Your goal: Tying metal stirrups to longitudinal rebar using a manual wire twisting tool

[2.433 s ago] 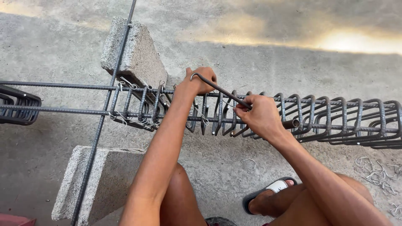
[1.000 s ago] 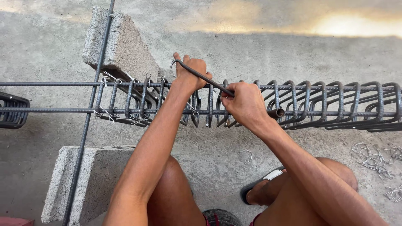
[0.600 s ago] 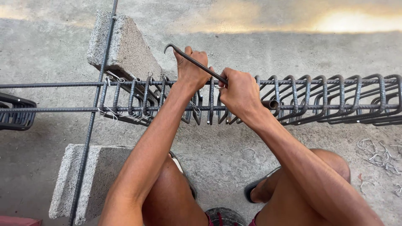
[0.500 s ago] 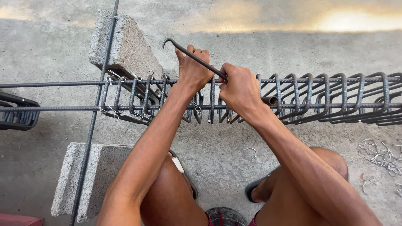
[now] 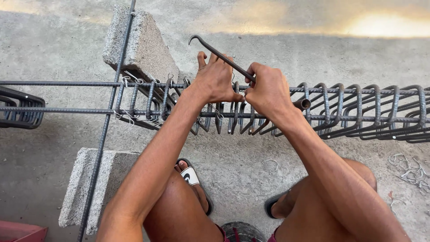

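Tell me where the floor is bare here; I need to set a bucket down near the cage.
Bare concrete lies beyond the rebar cage, right of the far concrete block, and at far left beside the near block. Crowded: under the left hand and right hand with the hook tool, and among wire scraps at right.

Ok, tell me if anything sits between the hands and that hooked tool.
Nothing visible does. The right hand already grips the hooked tool by its shaft, and the left hand lies against it above the rebar cage.
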